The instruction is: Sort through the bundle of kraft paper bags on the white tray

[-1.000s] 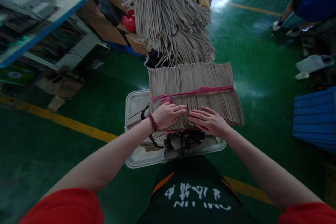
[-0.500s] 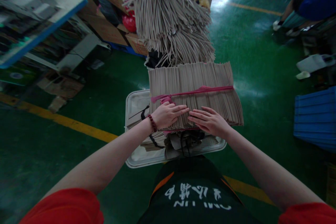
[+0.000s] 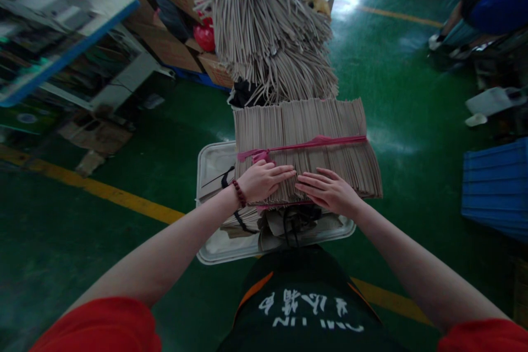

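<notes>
A wide bundle of thin beige-grey pieces (image 3: 325,120), stacked on edge, is tied round with a pink strap (image 3: 330,140). My left hand (image 3: 264,180) lies flat on the bundle's near side, fingers stretched to the right, just below the strap's knot. Opposite it, my right hand (image 3: 328,191) rests with fingers out, pointing left. The fingertips of both hands nearly meet. Underneath, more pieces with black ties (image 3: 243,223) lie in a white plastic bin (image 3: 218,256). What the pieces are made of, I cannot tell.
Beyond the bundle hangs a large heap of long beige strips (image 3: 276,38). At the left stand a blue-edged worktable (image 3: 82,44) and cardboard boxes (image 3: 169,47). A blue crate (image 3: 495,187) is at the right, and a person in blue (image 3: 501,8) sits at the upper right.
</notes>
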`<state>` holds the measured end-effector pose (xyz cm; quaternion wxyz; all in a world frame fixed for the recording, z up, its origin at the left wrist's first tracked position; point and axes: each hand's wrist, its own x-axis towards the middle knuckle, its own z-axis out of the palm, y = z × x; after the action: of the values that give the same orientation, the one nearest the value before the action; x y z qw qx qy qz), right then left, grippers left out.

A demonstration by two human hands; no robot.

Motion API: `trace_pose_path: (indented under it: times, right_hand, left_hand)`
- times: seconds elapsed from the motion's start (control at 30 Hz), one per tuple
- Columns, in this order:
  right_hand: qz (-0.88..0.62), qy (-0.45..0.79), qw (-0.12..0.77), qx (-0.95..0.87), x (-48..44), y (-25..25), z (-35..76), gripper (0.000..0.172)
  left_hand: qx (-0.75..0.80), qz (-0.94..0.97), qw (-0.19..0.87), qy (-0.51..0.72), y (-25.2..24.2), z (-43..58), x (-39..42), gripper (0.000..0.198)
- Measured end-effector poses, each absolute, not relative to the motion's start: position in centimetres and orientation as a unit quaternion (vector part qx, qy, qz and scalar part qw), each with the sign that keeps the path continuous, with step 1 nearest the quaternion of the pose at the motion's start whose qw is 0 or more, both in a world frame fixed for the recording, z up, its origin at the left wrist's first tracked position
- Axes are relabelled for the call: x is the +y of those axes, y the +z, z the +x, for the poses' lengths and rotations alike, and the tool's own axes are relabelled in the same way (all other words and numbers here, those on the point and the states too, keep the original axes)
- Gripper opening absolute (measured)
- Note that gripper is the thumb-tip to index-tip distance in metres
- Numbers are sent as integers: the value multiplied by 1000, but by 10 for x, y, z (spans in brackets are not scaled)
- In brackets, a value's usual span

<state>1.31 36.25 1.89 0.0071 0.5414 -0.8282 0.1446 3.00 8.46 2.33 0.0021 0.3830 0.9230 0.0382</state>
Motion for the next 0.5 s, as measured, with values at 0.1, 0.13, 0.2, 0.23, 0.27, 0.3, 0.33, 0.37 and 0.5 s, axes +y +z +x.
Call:
trace_pose_path:
  times: [0.1, 0.13, 0.2, 0.23, 0.27, 0.3, 0.33, 0.37, 0.5]
  right_hand:
    - [543, 144, 7, -827, 363, 19, 13, 61]
    - [543, 143, 7, -827, 363, 20, 13, 61]
    - [543, 143, 5, -827, 363, 20, 13, 61]
    - [544, 143, 3, -827, 363, 20, 13, 60]
    - [544, 142, 2, -827, 363, 19, 13, 60]
    - [544, 140, 0, -827, 363, 20, 13, 59]
    - [544, 140, -1, -827, 363, 20, 13, 59]
    - [544, 139, -2, -827, 363, 20, 13, 59]
    - [544, 143, 0, -827, 363, 20, 13, 59]
  left_hand:
    - [923, 383, 2, 45, 23, 30, 85, 52]
    - [923, 383, 2, 46, 23, 30, 85, 51]
    - [922, 384, 3, 45, 23, 29, 85, 51]
    - [922, 385, 3, 44, 23, 29, 85, 51]
    - [922, 385, 3, 44, 23, 29, 85, 51]
    - [922, 385, 4, 44, 23, 29, 85, 51]
    - [922, 385, 4, 44, 23, 29, 85, 51]
    - [922, 385, 4, 45, 23, 29, 85, 50]
    - [921, 386, 5, 52, 25, 28, 86, 48]
